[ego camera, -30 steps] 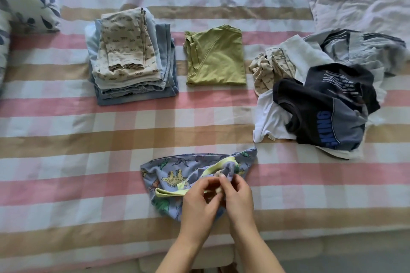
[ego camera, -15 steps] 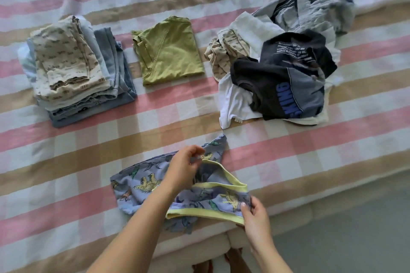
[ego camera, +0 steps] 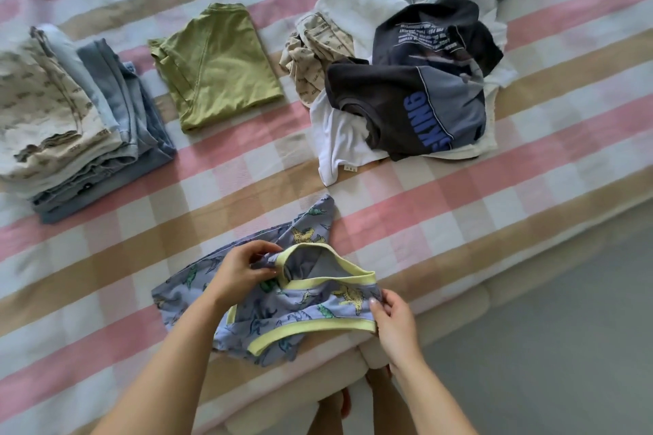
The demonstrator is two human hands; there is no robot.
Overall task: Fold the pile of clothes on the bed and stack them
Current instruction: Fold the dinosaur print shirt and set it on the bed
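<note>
Dinosaur-print garment (ego camera: 282, 307) is held at the near edge of the bed (ego camera: 459, 222); its yellow trim is pinched by the left hand (ego camera: 240, 270), its right corner by the right hand (ego camera: 392, 323).

Views: one, a wide-angle camera worn on the head.
Position: above the near edge of the bed (ego camera: 424, 208), at the person's 6 o'clock side.
Facing: forward and steeply down, toward 12 o'clock; the frame is tilted, so the bed edge climbs from 7 o'clock to 3 o'clock.
Nearness: close; the forearms enter from 6 o'clock, and the left hand (ego camera: 243, 270) and right hand (ego camera: 390, 320) sit low of centre on the dinosaur-print garment (ego camera: 304, 307).
Spread: folded stack (ego camera: 81, 124) at 9 o'clock, green shirt (ego camera: 219, 67) at 11 o'clock, unfolded pile (ego camera: 406, 81) at 1 o'clock, floor (ego camera: 565, 328) at 4 o'clock.
Cropping: the stack's left side and the pile's top run out of frame.
</note>
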